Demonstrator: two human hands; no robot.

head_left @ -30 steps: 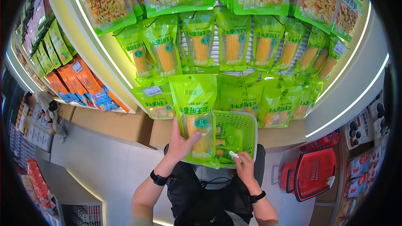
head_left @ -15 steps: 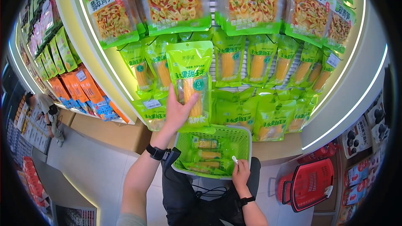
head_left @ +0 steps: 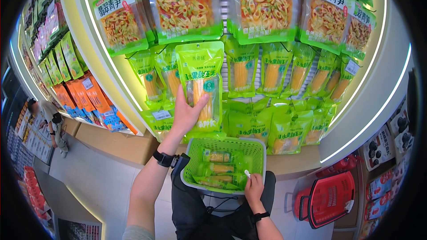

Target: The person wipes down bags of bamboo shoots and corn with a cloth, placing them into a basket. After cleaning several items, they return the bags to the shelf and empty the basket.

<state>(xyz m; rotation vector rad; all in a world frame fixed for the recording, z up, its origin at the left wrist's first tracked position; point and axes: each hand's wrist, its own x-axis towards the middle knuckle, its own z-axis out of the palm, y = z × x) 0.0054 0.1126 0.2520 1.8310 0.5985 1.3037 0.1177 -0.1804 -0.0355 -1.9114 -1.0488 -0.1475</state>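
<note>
My left hand (head_left: 187,114) is closed on a green pouch of corn (head_left: 205,73), thumb across its front and fingers behind its left edge. Held upright, the pouch overlaps the hanging corn pouches behind it, its lower end just above the basket. Beneath it is a green basket with a pale rim (head_left: 263,151); several corn pouches (head_left: 221,156) lie flat inside. At the basket's right side my right hand (head_left: 255,189) has its fingers closed around a small white piece (head_left: 247,174) whose kind I cannot tell.
More corn pouches (head_left: 240,69) hang ahead in rows, below large pouches of sliced vegetable (head_left: 266,6). A red shopping basket (head_left: 331,198) stands on the floor at right. Orange packs (head_left: 89,92) hang on the left rack. Farther left a person (head_left: 51,122) stands in the aisle.
My left hand and its corn pouch have moved very slightly. The shelf and basket sit a little lower in the view. Both hands keep their grip.
</note>
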